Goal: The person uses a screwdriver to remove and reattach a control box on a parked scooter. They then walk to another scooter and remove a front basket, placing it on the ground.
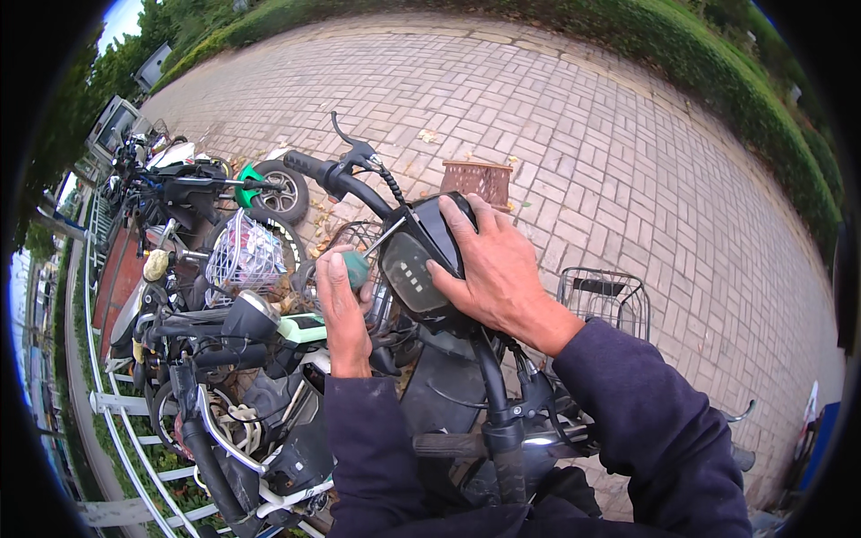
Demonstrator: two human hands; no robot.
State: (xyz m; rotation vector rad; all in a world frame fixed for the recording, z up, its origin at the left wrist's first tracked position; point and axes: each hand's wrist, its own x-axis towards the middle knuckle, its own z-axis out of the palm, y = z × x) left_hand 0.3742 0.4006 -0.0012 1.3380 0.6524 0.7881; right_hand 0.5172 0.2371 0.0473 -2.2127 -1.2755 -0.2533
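A screwdriver (355,269) with a green handle is in my left hand (344,314). Its thin metal shaft slants up to the edge of a black instrument housing (429,242) on an electric bike's handlebar (366,193). My right hand (502,273) grips that housing, its fingers over the glossy top and its thumb on the dark display (409,276). The screwdriver's tip meets the housing near its upper left corner; the exact contact is too small to make out. A brake lever (341,130) and a coiled black cable (391,184) sit just beyond.
Parked bikes crowd the left, one with a wire basket (242,255) and another with a green-trimmed wheel (278,190). A white railing (94,359) runs behind them. Beyond the handlebar lies a brown woven basket (477,182); an empty wire basket (610,300) stands right. Brick paving (628,170) stretches to a hedge.
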